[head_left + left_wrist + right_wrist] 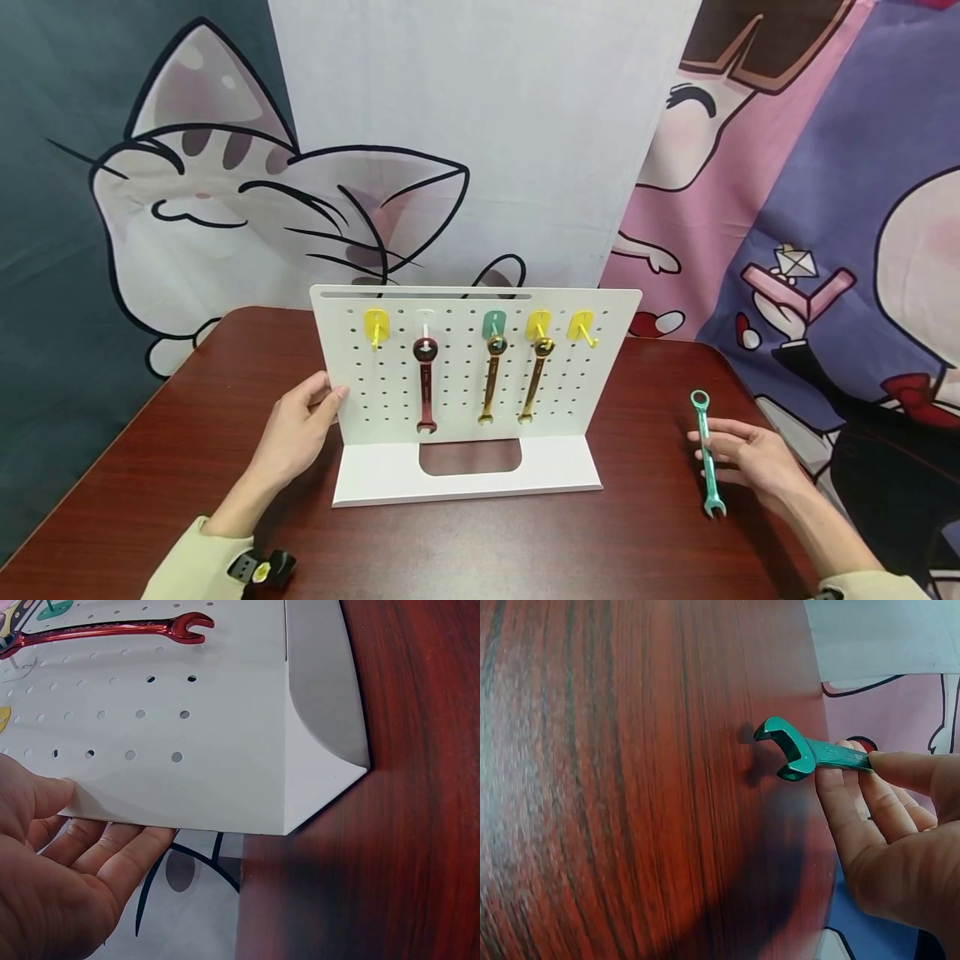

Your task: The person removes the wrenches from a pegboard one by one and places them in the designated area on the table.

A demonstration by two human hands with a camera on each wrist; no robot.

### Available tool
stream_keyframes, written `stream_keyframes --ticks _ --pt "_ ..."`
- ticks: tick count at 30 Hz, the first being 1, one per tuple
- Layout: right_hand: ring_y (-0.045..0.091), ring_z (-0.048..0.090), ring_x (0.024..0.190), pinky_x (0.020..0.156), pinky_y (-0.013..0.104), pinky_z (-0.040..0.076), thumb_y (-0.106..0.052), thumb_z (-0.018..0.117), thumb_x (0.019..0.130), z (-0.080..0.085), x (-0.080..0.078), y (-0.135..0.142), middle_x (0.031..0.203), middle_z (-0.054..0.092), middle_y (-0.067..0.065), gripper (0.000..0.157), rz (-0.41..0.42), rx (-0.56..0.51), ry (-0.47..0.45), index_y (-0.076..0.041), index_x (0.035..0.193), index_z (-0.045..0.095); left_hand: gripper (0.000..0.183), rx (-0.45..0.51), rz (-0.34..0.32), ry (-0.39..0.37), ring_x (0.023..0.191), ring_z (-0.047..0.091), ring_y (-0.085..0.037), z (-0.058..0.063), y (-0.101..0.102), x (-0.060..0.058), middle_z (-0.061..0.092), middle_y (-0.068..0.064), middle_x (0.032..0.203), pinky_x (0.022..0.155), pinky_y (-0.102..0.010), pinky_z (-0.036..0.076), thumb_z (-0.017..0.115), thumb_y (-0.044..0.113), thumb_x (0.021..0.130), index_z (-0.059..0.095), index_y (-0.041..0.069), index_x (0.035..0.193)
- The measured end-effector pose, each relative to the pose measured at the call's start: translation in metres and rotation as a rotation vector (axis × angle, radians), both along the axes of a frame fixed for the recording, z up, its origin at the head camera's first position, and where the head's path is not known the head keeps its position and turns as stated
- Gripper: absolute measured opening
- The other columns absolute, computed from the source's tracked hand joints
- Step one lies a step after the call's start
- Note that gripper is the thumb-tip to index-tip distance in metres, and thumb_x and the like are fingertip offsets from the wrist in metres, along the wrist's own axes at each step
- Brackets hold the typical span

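Observation:
My left hand [294, 429] grips the left edge of a white pegboard stand [457, 392], thumb on the front and fingers behind, as the left wrist view shows. Off to the right, my right hand [757, 462] pinches a green combination wrench [707, 458] by its shaft over the table. Its ring end points away from me and its open end toward me. From hooks on the board hang a red wrench [426, 387] and two gold ones, a middle gold wrench [491, 382] and a right gold wrench [534, 382].
Bare hooks sit at both ends of the row, a left yellow hook [377, 327] and a right yellow hook [582, 327]. The stand's base [375, 479] rests on a dark red wooden table [465, 550]. Behind hangs a cartoon-printed cloth [525, 125].

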State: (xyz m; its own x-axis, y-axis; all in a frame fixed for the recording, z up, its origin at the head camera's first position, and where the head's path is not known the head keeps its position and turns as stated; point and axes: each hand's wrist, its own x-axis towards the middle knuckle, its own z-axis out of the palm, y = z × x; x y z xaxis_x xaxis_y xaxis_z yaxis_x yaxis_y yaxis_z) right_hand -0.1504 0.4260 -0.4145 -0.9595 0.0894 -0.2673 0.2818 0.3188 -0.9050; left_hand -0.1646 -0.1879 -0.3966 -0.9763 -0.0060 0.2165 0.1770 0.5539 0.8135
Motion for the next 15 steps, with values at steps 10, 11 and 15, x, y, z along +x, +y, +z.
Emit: stream_keyframes --ticks 10,11,15 --pt "0.008 0.074 0.092 0.079 0.035 0.064 -0.017 0.067 0.105 0.0 0.0 0.012 0.104 0.081 -0.012 0.054 -0.007 0.019 -0.038 0.009 0.149 0.049 0.023 0.0 -0.004 0.0 0.102 0.073 -0.023 0.0 0.0 0.001 0.076 -0.02 0.123 0.077 -0.019 0.054 0.056 0.018 0.111 0.068 0.004 0.125" --pt "0.008 0.074 0.092 0.079 0.035 0.064 -0.017 0.067 0.105 0.0 0.0 0.013 0.104 0.081 -0.012 0.054 -0.006 0.019 -0.04 0.009 0.149 0.049 0.022 -0.001 -0.004 0.001 0.1 0.073 -0.022 0.001 0.0 0.001 0.076 -0.019 0.123 0.077 -0.019 0.054 0.056 0.018 0.111 0.068 0.004 0.124" --pt "0.008 0.073 0.091 0.078 0.034 0.064 -0.014 0.066 0.105 -0.001 0.0 0.018 0.104 0.08 -0.013 0.048 -0.007 0.012 -0.037 0.006 0.146 0.053 0.02 0.002 -0.003 0.001 0.092 0.069 -0.017 0.001 0.0 0.001 0.077 -0.018 0.12 0.075 -0.021 0.053 0.057 0.018 0.111 0.068 0.004 0.121"
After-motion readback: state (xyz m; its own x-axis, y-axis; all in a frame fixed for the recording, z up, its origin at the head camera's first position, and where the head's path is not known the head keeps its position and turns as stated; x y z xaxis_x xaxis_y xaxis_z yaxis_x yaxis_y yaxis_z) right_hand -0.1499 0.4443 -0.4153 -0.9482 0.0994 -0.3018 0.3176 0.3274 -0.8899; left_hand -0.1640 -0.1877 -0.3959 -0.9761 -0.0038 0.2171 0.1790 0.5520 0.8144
